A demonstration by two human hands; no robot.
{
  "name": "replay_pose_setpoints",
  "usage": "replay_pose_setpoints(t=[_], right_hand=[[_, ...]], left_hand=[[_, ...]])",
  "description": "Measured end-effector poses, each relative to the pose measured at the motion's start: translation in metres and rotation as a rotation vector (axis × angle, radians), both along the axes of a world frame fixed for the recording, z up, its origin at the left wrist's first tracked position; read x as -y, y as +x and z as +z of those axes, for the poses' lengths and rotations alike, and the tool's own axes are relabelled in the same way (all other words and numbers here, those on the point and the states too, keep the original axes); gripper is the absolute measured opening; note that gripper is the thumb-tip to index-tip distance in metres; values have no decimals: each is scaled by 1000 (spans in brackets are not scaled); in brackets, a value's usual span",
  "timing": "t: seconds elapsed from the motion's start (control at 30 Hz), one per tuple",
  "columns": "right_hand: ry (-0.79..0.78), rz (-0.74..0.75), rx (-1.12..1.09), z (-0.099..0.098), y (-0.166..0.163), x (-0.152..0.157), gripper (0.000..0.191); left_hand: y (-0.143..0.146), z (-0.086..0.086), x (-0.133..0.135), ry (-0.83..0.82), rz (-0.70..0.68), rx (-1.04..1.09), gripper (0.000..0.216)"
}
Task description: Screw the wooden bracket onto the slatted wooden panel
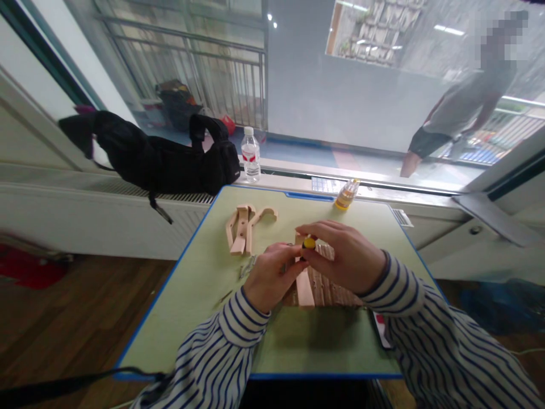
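Note:
A screwdriver point(309, 244) with a yellow-and-black handle stands nearly upright, seen from its top end. My right hand point(343, 250) has its fingers closed around the handle. From the other side, my left hand point(275, 272) pinches low at the same tool; its fingertips are partly hidden. Beneath both hands lies a pale wooden strip point(305, 289), on top of a brown ridged board point(336, 287). The screwdriver's tip is out of sight. Left of my hands, several curved wooden hook pieces point(242, 230) lie together, with a small clear packet point(247, 266) nearer to me.
The green table point(183, 307) has a blue rim. A bottle with yellow liquid point(347, 194) stands at its far edge. Beyond are a water bottle point(251, 156) and a black bag point(170, 162) on the sill. A phone-like object point(382, 329) lies by my right sleeve. Behind the glass is a person point(457, 113).

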State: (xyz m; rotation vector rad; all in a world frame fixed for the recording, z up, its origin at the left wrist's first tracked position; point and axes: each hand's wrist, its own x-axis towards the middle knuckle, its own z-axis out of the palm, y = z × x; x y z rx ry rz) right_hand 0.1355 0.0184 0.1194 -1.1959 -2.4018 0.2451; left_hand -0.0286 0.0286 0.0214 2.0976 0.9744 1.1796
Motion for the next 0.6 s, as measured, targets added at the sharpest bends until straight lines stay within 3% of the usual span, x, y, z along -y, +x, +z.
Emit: replay_pose_setpoints(t=[0.23, 0.6], right_hand=[[15, 66, 67, 4, 2, -1, 23], [45, -13, 90, -1, 3, -1, 22]], left_hand=[[0, 1, -2, 12, -43, -12, 16], [-1, 7, -3, -36, -137, -65, 23]])
